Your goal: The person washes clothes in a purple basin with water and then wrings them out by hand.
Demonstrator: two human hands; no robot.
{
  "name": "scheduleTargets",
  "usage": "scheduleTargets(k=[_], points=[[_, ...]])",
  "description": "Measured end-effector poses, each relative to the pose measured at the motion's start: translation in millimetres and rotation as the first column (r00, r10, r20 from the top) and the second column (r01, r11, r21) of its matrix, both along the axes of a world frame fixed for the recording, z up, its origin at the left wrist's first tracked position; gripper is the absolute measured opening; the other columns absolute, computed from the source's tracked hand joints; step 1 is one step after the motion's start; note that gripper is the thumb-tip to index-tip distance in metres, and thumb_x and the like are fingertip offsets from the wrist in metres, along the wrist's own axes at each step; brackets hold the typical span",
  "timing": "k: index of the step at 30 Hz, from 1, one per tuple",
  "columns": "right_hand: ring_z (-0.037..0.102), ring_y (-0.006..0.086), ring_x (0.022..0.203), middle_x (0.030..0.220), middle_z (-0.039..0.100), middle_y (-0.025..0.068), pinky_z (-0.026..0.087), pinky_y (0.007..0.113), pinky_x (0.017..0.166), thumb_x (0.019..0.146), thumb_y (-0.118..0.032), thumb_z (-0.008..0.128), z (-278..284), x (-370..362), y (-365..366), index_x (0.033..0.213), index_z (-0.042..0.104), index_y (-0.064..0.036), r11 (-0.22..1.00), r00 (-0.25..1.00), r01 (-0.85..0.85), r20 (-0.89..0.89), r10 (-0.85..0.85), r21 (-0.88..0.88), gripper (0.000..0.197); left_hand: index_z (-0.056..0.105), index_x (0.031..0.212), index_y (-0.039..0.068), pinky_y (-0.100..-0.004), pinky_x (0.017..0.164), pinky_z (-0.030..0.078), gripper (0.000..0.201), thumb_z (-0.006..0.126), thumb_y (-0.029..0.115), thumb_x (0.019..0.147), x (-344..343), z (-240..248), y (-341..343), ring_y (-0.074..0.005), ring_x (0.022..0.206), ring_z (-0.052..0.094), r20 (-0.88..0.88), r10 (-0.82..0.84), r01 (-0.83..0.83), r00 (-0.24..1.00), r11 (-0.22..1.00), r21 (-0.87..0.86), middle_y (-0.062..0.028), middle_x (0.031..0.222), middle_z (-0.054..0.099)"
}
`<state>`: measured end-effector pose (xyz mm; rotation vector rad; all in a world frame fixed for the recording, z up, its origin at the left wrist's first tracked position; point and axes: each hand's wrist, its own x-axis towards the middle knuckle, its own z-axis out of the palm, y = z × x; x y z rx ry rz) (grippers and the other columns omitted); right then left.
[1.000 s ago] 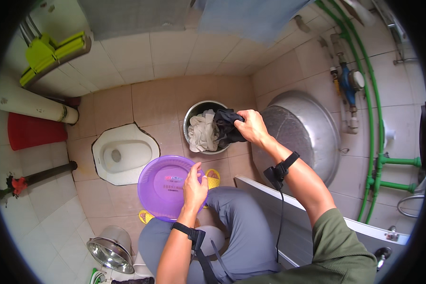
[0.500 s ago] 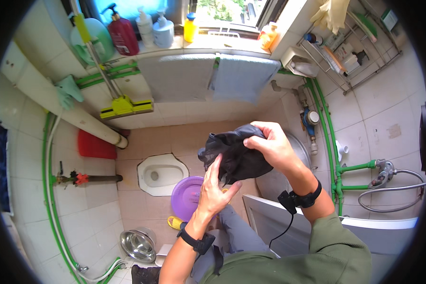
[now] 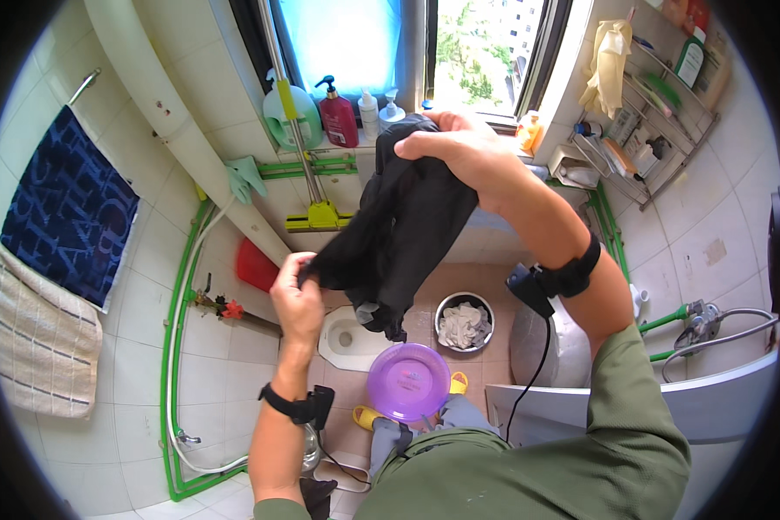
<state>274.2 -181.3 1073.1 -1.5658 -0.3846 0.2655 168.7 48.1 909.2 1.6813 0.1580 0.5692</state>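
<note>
A black cloth garment [image 3: 399, 230] hangs stretched between my two hands, in front of me above the floor. My right hand [image 3: 459, 160], raised higher, grips its upper part with the thumb on the near side. Lower and to the left, my left hand [image 3: 299, 295] pinches a corner of the fabric. The loose lower end dangles just above a purple plastic basin [image 3: 407, 381], which stands between my feet in yellow slippers [image 3: 365, 419]. What kind of garment it is cannot be made out.
Beyond the basin are a squat toilet [image 3: 342, 338] and a round tub of pale cloths [image 3: 464, 325]. A large metal container [image 3: 550, 347] stands at right. Bottles [image 3: 338, 117] line the windowsill; a sponge mop [image 3: 319, 215] leans below. Towels [image 3: 74, 208] hang on the left wall.
The black garment has gone from bunched up to spread out and hanging. My right hand rose; my left moved out to the left. The view has shifted, bringing the cloth tub and towels into sight.
</note>
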Motion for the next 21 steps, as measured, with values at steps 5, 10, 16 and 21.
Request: scheduleTargets(k=[5, 10, 16, 21], points=[[0.063, 0.0152, 0.071, 0.083, 0.067, 0.0077, 0.051, 0.027, 0.067, 0.078, -0.014, 0.071, 8.0, 6.7, 51.1, 0.096, 0.066, 0.0008, 0.997, 0.996, 0.078, -0.047, -0.077, 0.013, 0.023, 0.053, 0.123, 0.001, -0.0368, 0.086, 0.048, 0.054, 0.07, 0.019, 0.075, -8.9, 46.4, 37.1, -0.0313, 0.098, 0.064, -0.195, -0.027, 0.14, 0.98, 0.791, 0.595, -0.0177, 0.106, 0.065], [0.058, 0.0171, 0.07, 0.078, 0.063, 0.0111, 0.048, 0.034, 0.064, 0.076, -0.017, 0.073, -23.5, -1.9, 151.0, 0.088, 0.062, 0.003, 0.985, 0.98, 0.132, -0.161, -0.113, 0.112, 0.026, 0.032, 0.143, 0.0, -0.0355, 0.097, 0.044, 0.084, 0.078, 0.021, 0.076, -6.6, 44.1, 14.2, -0.0232, 0.112, 0.057, -0.135, -0.338, 0.355, 0.932, 0.925, 0.134, -0.0162, 0.123, 0.058], [0.059, 0.0249, 0.089, 0.097, 0.06, 0.0174, 0.049, 0.04, 0.077, 0.076, -0.018, 0.073, -14.4, 0.0, 198.7, 0.105, 0.053, 0.0038, 0.979, 0.938, 0.181, -0.315, -0.143, 0.094, 0.042, 0.038, 0.137, -0.003, -0.0314, 0.097, 0.045, 0.078, 0.08, 0.012, 0.073, -2.1, 16.4, 14.8, -0.0208, 0.112, 0.056, 0.027, -0.154, 0.151, 0.988, 0.985, 0.084, -0.0139, 0.127, 0.056], [0.061, 0.0269, 0.088, 0.095, 0.062, 0.021, 0.05, 0.042, 0.074, 0.072, -0.013, 0.071, -4.4, 0.1, 207.5, 0.1, 0.054, 0.0082, 0.979, 0.935, 0.195, -0.314, -0.167, 0.059, 0.039, 0.04, 0.135, -0.008, -0.0358, 0.099, 0.044, 0.064, 0.065, 0.01, 0.079, -0.8, -1.3, 12.4, -0.0328, 0.111, 0.06, 0.047, 0.098, -0.106, 0.994, 0.971, 0.216, -0.0242, 0.121, 0.06]])
